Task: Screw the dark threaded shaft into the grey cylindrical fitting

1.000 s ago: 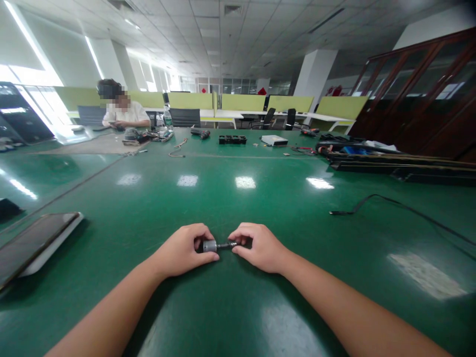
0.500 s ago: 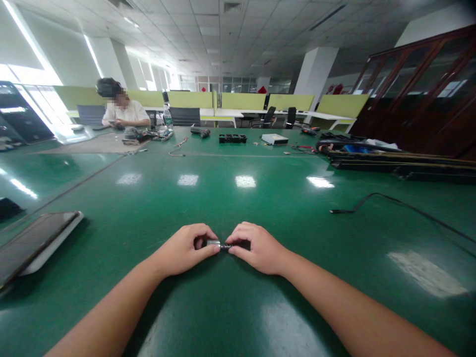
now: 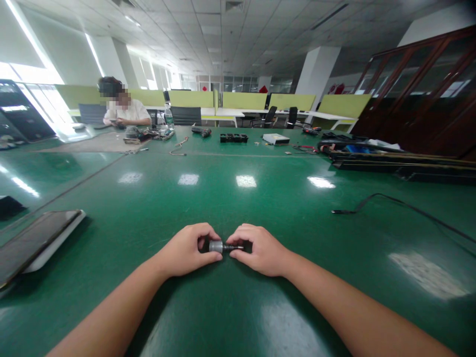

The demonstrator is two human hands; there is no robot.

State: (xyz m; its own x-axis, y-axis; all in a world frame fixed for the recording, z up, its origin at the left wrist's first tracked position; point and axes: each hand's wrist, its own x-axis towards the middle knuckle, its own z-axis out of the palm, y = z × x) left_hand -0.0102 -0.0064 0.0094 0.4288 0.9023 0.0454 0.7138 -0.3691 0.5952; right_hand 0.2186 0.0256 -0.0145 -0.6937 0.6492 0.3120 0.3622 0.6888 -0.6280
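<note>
Between my hands, low over the green table, is a small silver cylinder with a thin dark ridged shaft, like a small motor. It lies sideways, the shaft pointing right. My left hand holds the silver body between thumb and index finger. Around the ridged shaft curl the thumb and index finger of my right hand, in a loose pinch. The shaft's tip shows inside the curve of that hand.
A flat dark-topped device lies at the left edge. On the right a black cable trails across the green table. Farther back are a black slotted part, a white box and stacked dark strips. Another person sits at the far left.
The fingers of both hands have parted slightly, so more of the silver body and ridged shaft shows. Both hands remain in nearly the same place.
</note>
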